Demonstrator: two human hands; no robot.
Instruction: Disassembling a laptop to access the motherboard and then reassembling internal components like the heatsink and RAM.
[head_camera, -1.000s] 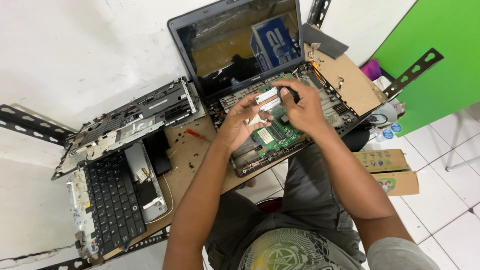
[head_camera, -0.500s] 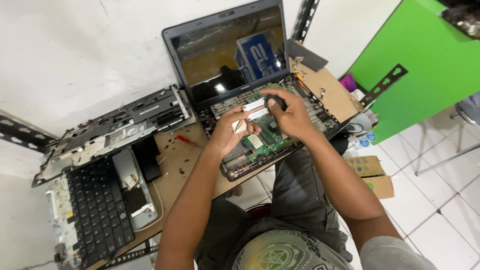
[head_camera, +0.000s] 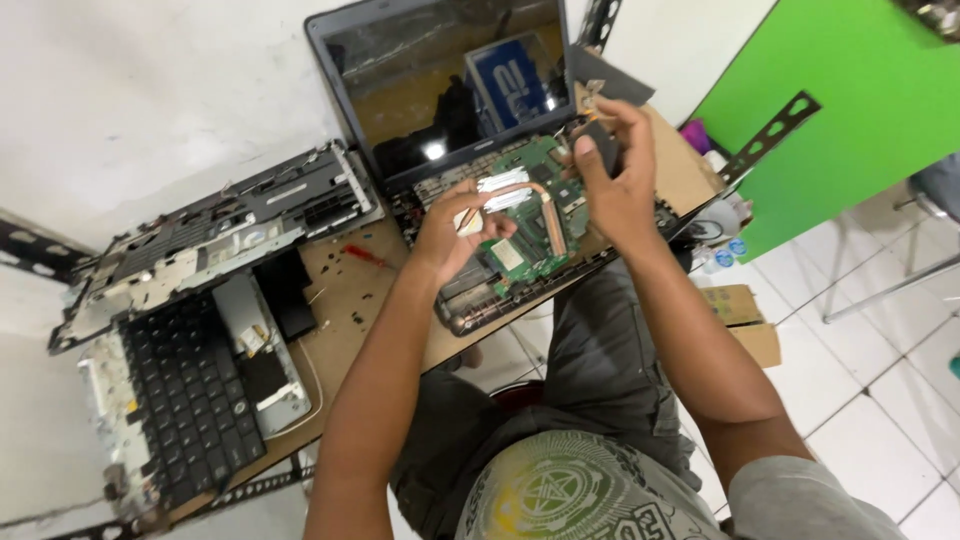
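**Around the workspace**

A detached black keyboard (head_camera: 185, 395) lies at the left end of the wooden table (head_camera: 345, 330), beside a stripped grey laptop cover (head_camera: 215, 235). A red screwdriver (head_camera: 365, 256) lies between them and the laptop. Cardboard boxes (head_camera: 740, 320) sit on the tiled floor (head_camera: 880, 400) by a green panel (head_camera: 850, 110).

The scene is brightly and evenly lit, with soft daylight-like light and no hard shadows. The white wall (head_camera: 130, 90) in the upper left of the frame is close to washed out, and the green panel (head_camera: 850, 110) in the upper right is strongly saturated. The dark laptop screen (head_camera: 440, 85) at top centre acts as a mirror: it shows a small bright glare spot and dim reflections. Soft shadows lie under the forearms on the worktop (head_camera: 350, 300). The wide lens bends straight lines toward the edges, so the tiled floor (head_camera: 880, 400) at lower right curves. The shirt at the bottom edge is slightly blurred; the centre is fairly sharp.
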